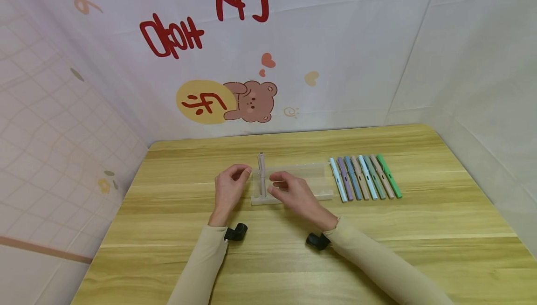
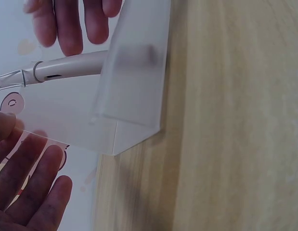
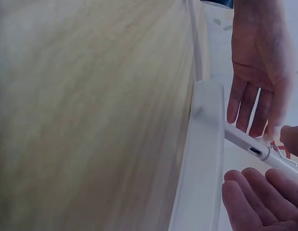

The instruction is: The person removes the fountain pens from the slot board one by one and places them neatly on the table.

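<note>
A translucent pen stand (image 1: 308,179) with a folded front lip sits near the middle of the wooden table. One pale pinkish-beige pen (image 1: 262,183) leans on its left end, clip up, its lower end behind the lip in the left wrist view. My left hand (image 1: 230,187) pinches the stand's left edge between thumb and index finger, the other fingers loosely bent. Just right of the pen, my right hand (image 1: 299,196) hovers over the stand with fingers parted and relaxed, holding nothing. Its fingertips come close to the pen (image 3: 247,143) in the right wrist view.
Right of the stand, several capped pens (image 1: 365,178) lie side by side in light blue, purple, blue, beige, grey-green and green. Behind the table (image 1: 180,155) hangs a white cloth (image 1: 348,44) with red characters and a bear print.
</note>
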### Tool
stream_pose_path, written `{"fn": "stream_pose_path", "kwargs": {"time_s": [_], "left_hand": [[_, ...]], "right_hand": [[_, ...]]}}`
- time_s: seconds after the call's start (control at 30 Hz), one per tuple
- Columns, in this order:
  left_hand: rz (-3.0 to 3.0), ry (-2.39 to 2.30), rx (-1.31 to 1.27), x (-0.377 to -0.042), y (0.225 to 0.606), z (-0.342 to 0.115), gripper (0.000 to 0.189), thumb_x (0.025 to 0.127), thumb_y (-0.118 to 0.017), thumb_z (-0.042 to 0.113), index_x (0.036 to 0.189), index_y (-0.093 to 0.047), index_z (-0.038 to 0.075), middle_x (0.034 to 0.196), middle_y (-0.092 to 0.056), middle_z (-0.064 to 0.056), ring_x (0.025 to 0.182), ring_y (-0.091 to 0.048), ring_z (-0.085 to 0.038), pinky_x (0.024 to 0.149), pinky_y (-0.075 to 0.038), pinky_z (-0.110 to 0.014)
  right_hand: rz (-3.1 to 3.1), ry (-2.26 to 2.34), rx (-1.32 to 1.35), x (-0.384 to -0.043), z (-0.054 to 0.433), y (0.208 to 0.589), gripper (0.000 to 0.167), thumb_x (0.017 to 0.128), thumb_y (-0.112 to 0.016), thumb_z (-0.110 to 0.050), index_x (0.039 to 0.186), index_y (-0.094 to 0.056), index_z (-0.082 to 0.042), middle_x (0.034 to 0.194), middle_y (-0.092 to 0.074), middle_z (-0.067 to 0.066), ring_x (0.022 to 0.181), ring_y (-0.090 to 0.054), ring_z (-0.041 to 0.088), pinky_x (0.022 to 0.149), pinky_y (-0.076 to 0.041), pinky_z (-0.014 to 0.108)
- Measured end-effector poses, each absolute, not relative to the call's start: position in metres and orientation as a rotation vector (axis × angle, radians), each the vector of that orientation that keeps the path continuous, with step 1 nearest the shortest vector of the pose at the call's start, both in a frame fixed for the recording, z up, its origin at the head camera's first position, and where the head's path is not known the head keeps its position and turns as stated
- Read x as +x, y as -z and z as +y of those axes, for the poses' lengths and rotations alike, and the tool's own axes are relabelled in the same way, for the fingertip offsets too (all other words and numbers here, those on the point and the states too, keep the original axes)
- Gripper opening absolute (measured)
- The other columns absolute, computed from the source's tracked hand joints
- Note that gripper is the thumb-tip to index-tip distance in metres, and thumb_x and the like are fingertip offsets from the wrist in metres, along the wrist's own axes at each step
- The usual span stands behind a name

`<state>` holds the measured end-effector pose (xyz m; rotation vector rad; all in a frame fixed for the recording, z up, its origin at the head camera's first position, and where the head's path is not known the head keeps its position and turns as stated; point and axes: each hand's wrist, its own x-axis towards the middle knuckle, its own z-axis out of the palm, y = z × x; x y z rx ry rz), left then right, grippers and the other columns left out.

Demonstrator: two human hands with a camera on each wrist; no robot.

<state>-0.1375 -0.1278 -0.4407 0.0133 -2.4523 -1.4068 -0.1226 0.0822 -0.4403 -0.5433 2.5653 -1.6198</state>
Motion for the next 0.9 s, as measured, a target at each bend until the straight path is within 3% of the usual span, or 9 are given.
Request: {"fn": "stream_pose_path", "kwargs": {"time_s": [0.37,0.9], "left_hand": [[-2.459,1.427,0.034,-0.139,0.440,-0.127,0.014,0.097,-0.075,0.021,0.103,-0.080,0.009,0.096,-0.078,-0.006,0.086,-0.072,-0.022,0.078,-0.055,-0.038],[-2.453,1.442,0.034,-0.138,0.438,-0.127,0.014,0.097,-0.075,0.021,0.102,-0.080,0.009,0.095,-0.078,-0.005,0.086,-0.072,-0.022,0.079,-0.055,-0.038]], "right_hand": [[2.543,1.649,-0.487,-0.132,0.069,0.446,0.033,0.099,-0.072,-0.019,0.129,-0.066,-0.006,0.118,-0.074,0.007,0.103,-0.074,0.021,0.089,-0.058,0.038],[2.592,1.592,-0.490,-0.139,0.058,0.451,0.020,0.097,-0.073,-0.014,0.114,-0.070,-0.003,0.102,-0.075,0.006,0.092,-0.072,0.018,0.082,-0.058,0.037]]}}
